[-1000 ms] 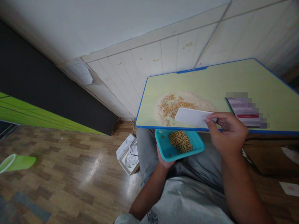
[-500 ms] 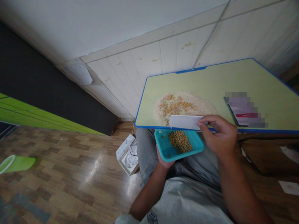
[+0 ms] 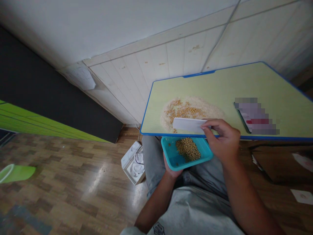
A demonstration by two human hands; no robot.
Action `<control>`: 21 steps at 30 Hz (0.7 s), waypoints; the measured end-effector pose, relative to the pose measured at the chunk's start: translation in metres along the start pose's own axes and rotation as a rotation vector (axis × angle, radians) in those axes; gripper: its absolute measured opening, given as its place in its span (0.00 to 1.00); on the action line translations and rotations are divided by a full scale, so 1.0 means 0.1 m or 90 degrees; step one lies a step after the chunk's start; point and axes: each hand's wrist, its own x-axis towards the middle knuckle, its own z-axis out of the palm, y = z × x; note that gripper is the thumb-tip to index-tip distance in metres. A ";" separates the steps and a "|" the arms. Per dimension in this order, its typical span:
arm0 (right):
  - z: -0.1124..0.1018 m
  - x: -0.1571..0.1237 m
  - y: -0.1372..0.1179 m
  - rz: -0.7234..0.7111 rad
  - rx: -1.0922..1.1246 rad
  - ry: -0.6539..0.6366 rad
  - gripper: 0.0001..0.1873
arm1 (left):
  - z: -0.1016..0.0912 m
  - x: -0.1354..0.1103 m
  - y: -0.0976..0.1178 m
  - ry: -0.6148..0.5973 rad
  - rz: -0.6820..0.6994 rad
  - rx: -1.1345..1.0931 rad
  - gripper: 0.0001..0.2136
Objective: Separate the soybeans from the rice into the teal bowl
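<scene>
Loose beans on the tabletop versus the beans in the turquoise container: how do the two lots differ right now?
Spread: the tabletop beans lie scattered, while the container beans are heaped together.
Surroundings: the tabletop beans lie among pale grains; no such grains can be made out among the container beans.
Colour: the tabletop beans look more golden, the container beans duller and browner.
Shared: both lots are small and roundish.

The single view looks forward and down from the wearer's head, near enough to frame the left hand (image 3: 172, 172) and right hand (image 3: 223, 138) below and right of centre. Wall (image 3: 122, 26) crosses the top; floor (image 3: 75, 199) fills the lower left.
</scene>
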 end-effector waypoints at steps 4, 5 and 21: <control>-0.01 -0.01 0.02 -0.016 0.005 -0.015 0.08 | 0.04 0.00 0.01 0.013 -0.002 -0.011 0.34; -0.02 -0.01 0.02 -0.021 0.006 -0.015 0.08 | 0.05 -0.01 0.01 0.014 -0.003 -0.012 0.33; -0.08 0.00 0.02 -0.058 0.021 -0.034 0.11 | 0.01 -0.04 0.03 0.011 -0.001 0.013 0.32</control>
